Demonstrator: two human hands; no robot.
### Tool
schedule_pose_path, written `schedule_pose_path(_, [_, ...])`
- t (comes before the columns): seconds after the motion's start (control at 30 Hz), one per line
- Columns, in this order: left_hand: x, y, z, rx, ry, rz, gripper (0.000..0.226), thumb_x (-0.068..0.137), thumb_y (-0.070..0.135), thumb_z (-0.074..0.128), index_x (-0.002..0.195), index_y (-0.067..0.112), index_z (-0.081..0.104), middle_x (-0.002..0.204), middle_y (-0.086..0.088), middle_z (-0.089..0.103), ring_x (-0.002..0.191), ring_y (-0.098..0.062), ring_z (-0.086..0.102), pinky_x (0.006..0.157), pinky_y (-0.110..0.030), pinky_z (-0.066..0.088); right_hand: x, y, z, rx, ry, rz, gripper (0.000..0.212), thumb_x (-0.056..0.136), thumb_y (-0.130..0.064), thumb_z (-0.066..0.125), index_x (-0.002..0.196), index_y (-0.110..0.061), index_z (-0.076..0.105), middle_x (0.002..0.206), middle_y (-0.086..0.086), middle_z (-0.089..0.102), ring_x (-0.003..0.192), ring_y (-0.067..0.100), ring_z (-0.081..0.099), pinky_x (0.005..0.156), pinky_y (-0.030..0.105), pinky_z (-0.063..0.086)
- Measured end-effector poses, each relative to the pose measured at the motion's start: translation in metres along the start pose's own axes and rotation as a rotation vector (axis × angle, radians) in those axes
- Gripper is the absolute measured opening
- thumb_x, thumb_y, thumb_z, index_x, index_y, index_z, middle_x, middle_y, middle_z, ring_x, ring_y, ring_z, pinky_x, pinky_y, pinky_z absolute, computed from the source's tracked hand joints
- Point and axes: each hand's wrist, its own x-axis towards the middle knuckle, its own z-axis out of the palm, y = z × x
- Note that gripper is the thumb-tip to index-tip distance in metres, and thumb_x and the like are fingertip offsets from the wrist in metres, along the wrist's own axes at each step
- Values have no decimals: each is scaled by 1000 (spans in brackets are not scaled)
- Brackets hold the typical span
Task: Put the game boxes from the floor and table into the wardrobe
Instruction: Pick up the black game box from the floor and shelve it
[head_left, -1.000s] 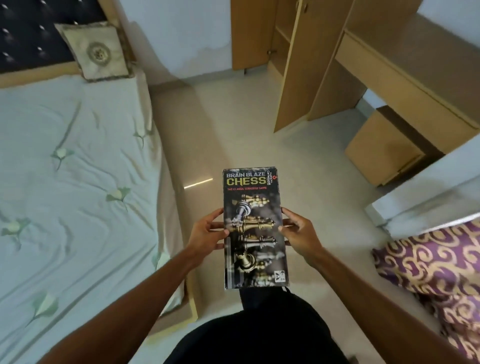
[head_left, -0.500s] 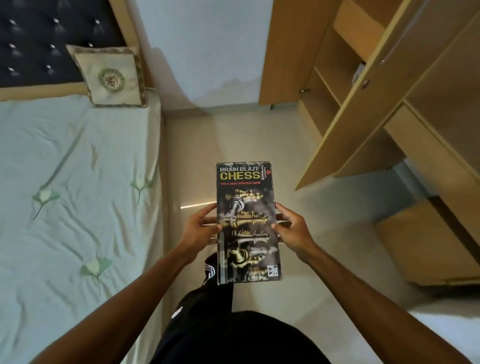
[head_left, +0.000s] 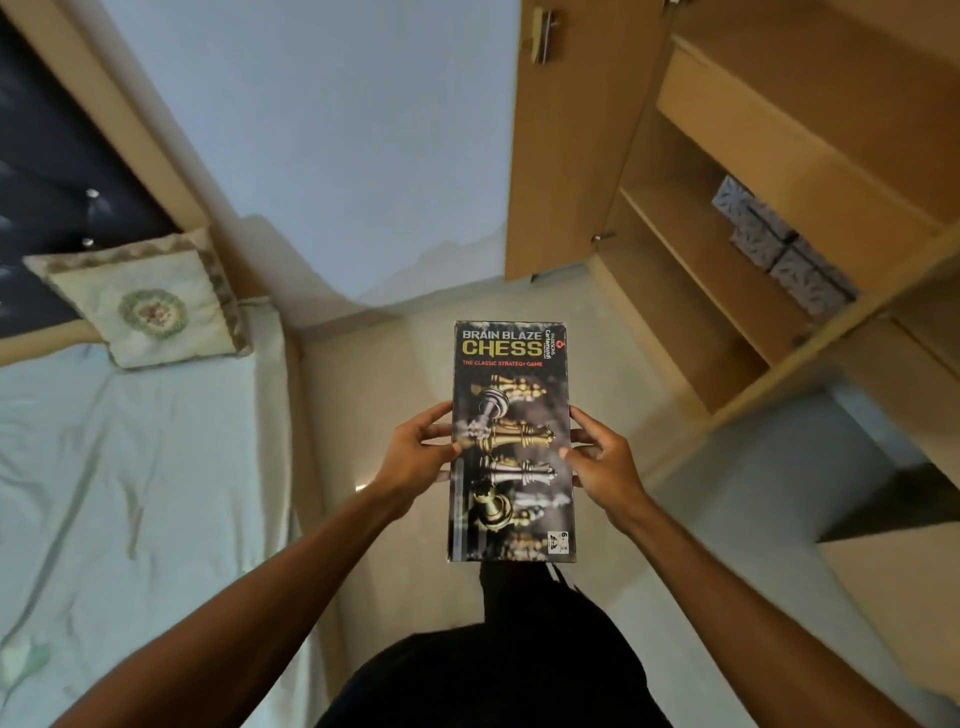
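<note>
I hold a long dark chess game box (head_left: 511, 384) flat in front of me, its printed lid facing up. My left hand (head_left: 418, 457) grips its left edge and my right hand (head_left: 602, 462) grips its right edge, thumbs on top. The open wooden wardrobe (head_left: 727, 249) stands ahead to the right, its shelves in view. Grey patterned boxes (head_left: 779, 244) lie on one middle shelf.
A bed with a pale green sheet (head_left: 130, 493) and a cushion (head_left: 145, 306) fills the left side. The open wardrobe door (head_left: 561, 145) stands ahead. Beige floor (head_left: 374, 374) runs between bed and wardrobe. A wooden desk edge (head_left: 893, 571) is at the right.
I have moved toward the wardrobe; it looms larger and its shelves with grey boxes show now. The chess box stays held in both hands.
</note>
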Motion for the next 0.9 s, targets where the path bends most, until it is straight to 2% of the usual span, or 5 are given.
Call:
schedule_pose_path(0.13, [117, 56, -3, 71, -31, 28, 64, 85, -1, 65, 137, 33, 51, 127, -14, 55, 106, -30, 64, 74, -46, 61, 114, -34, 0, 10, 42, -4, 60, 85, -4, 64, 138, -27, 48, 110, -1, 67, 96, 23, 68, 77, 45, 60])
schedule_pose_path(0.47, [352, 222, 24, 125, -102, 55, 66, 86, -5, 61, 142, 27, 46, 107, -9, 68, 98, -24, 68, 75, -46, 60, 359, -147, -43, -137, 182, -45, 53, 86, -4, 63, 137, -17, 50, 121, 4, 63, 100, 18, 61, 85, 32, 56])
schedule_pose_path(0.6, [451, 280, 60, 106, -167, 66, 66, 86, -8, 62, 141, 25, 47, 104, -7, 70, 96, -22, 68, 67, -39, 60, 447, -182, -77, -289, 266, -105, 54, 89, -8, 60, 141, -13, 45, 135, 5, 55, 107, 16, 60, 90, 31, 54])
schedule_pose_path(0.73, [545, 333, 106, 79, -282, 60, 64, 84, -13, 60, 137, 22, 51, 104, -9, 68, 95, -24, 66, 57, -31, 57, 521, -215, -120, -341, 397, -126, 50, 89, -3, 59, 137, -9, 48, 125, 7, 57, 100, 18, 61, 83, 26, 53])
schedule_pose_path(0.9, [642, 407, 180, 138, -464, 85, 56, 86, -7, 61, 129, 28, 54, 101, -3, 66, 93, -22, 64, 64, -34, 56, 586, -259, -184, -299, 536, -128, 35, 88, 3, 55, 119, -11, 60, 105, 13, 65, 91, 23, 64, 77, 37, 56])
